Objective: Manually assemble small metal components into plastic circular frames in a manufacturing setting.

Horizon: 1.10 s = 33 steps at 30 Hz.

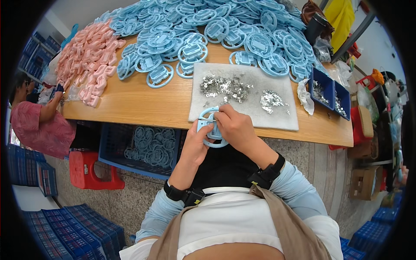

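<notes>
My left hand grips a light-blue plastic ring-shaped part, with the thumb lying across its flat middle. The part is held upright just off the table's front edge. My right hand is closed at the upper right of the same part, its fingertips pressed against the rim; whether a small piece is pinched there is hidden. Just beyond both hands lies a white felt mat. On it are a large scatter of small silver metal pieces and a smaller scatter of shiny metal plates.
Blue ring parts are heaped across the back of the wooden table, pink parts at left. Two blue trays of metal bits stand right. A blue crate is below; a red stool and another person are left.
</notes>
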Motion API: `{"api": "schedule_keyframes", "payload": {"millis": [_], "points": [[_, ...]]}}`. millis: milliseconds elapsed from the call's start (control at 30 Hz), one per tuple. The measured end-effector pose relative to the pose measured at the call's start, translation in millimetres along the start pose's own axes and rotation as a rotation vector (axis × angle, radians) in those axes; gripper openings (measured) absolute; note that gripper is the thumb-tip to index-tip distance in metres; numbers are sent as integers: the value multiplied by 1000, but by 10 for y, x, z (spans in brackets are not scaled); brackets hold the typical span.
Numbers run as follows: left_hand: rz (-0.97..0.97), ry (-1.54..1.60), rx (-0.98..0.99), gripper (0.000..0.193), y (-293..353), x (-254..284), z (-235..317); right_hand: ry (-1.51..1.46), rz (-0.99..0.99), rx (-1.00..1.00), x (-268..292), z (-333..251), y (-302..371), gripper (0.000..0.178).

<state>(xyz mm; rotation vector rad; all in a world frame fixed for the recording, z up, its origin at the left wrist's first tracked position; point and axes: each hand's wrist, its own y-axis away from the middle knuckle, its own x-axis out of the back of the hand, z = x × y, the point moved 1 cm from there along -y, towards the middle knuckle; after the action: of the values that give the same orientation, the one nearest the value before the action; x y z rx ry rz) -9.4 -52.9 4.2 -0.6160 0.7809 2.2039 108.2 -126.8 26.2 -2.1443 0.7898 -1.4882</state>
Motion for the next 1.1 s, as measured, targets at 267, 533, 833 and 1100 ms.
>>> {"api": "schedule_keyframes", "payload": {"millis": [267, 533, 833, 1100], "points": [[-13, -14, -35, 32, 42, 49, 32, -147, 34, -50, 7, -38, -14, 9], [-14, -1, -20, 33, 64, 24, 61, -376, -44, -234, -6, 8, -34, 8], [-6, 100, -17, 34, 37, 30, 46, -440, 2, -247, -23, -12, -52, 6], [-13, 161, 1, 35, -1, 93, 35, -525, -78, -332, 7, 91, -118, 7]]}}
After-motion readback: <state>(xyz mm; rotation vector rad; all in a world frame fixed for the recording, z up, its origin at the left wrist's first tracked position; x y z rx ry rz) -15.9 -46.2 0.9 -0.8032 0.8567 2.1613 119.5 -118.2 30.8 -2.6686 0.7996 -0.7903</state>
